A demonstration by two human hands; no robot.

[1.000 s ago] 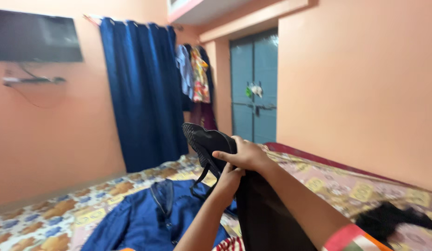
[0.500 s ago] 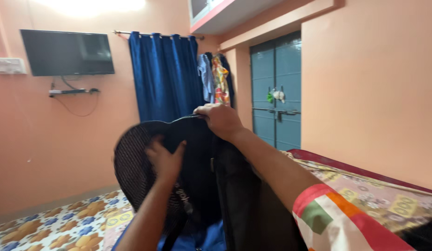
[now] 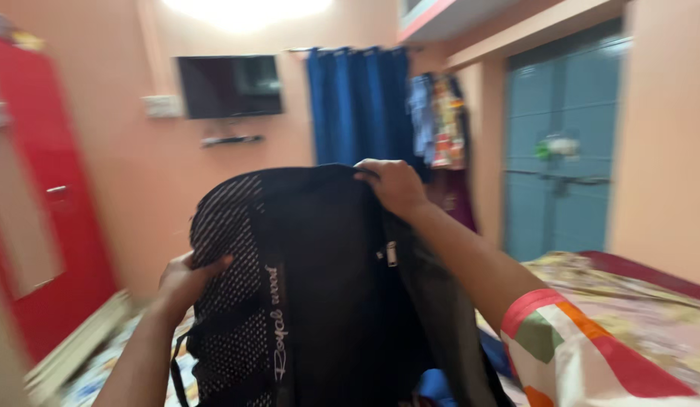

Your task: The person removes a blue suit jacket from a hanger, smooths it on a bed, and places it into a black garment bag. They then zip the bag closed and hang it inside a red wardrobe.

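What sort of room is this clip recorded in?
Most likely a home bedroom: a bed with a patterned bedspread, a wall-mounted television, and clothes hanging beside a blue curtain.

- The black backpack with the mesh back panel (image 3: 312,301) rose from a bunched bundle low over the bed to an upright spread in front of the camera — it filled most of the lower view.
- The right hand (image 3: 391,185) moved to the bag's top edge and gripped it.
- The left hand (image 3: 188,279) shifted from under the bundle to the mesh side, fingers pressed against it.
- The view swung left — a red cupboard (image 3: 33,226) came in.
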